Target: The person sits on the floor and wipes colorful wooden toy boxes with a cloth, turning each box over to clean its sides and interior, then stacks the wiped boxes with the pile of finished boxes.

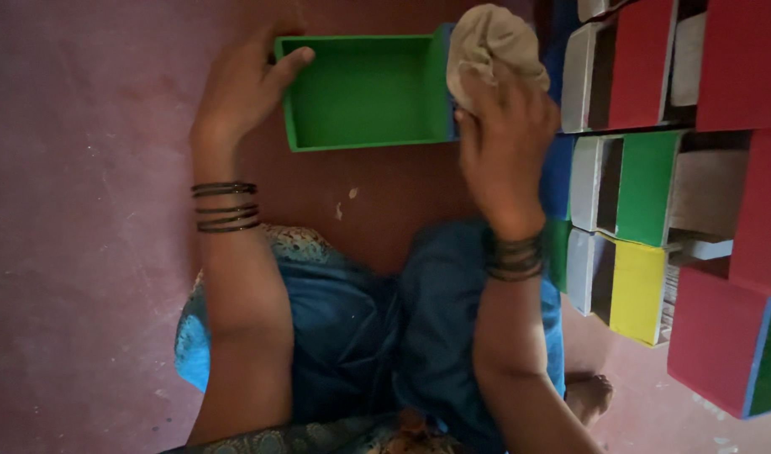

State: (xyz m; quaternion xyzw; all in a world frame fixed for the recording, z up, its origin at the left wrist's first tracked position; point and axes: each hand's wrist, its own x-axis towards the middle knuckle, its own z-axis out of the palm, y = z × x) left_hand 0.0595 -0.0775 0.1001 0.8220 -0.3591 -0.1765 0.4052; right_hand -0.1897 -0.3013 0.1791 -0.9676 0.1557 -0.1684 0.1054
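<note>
**Green tray held and wiped on a red floor**

The green tray point(364, 88) was a shallow, open-topped rectangular box, painted a uniform bright green inside and along its walls, with a strip of blue showing at its right-hand edge. It lay on the dull red floor point(83, 252), directly in front of the seated person and between the two hands. The left hand point(244, 84) gripped the tray's left wall — thumb hooked over the rim at the corner, fingers behind it. The right hand point(505, 139) was closed around a crumpled beige cloth point(490, 42), which bulged above the knuckles and pressed against the tray's right wall. Dark bangles point(224, 207) circled both wrists, and blue clothing point(360, 328) covered the lap below the tray. To the right, well apart from the left hand but just beside the right one, stood a stack of painted boxes point(654, 185) — red, green, yellow and white faces.
</note>
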